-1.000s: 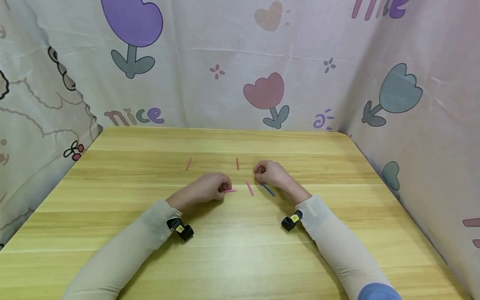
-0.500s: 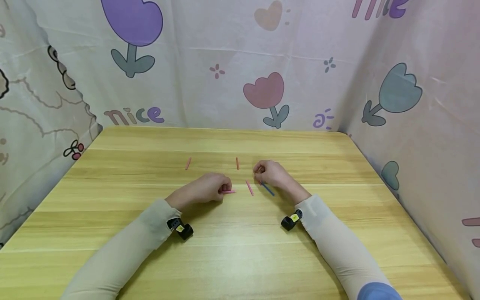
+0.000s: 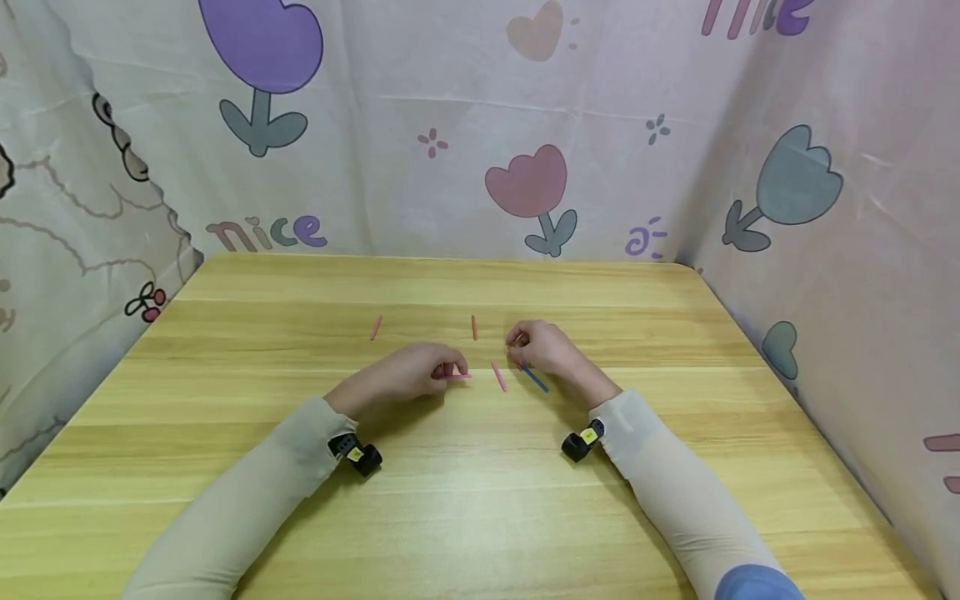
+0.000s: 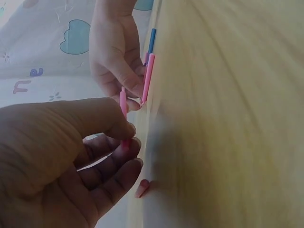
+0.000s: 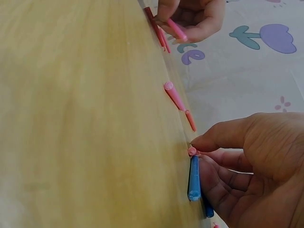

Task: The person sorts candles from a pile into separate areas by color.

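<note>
Left hand (image 3: 408,372) shifted slightly; pinched pink stick (image 3: 459,376) crosswise, tip rightward.

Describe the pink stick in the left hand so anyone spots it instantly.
Start from the table, then find the left hand. It pinches a pink stick near one end, the other pointing towards the right hand. The pink neighbour between the hands lies on the table; this one is held.

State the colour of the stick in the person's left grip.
The stick is pink, seen best in the left wrist view.
</note>
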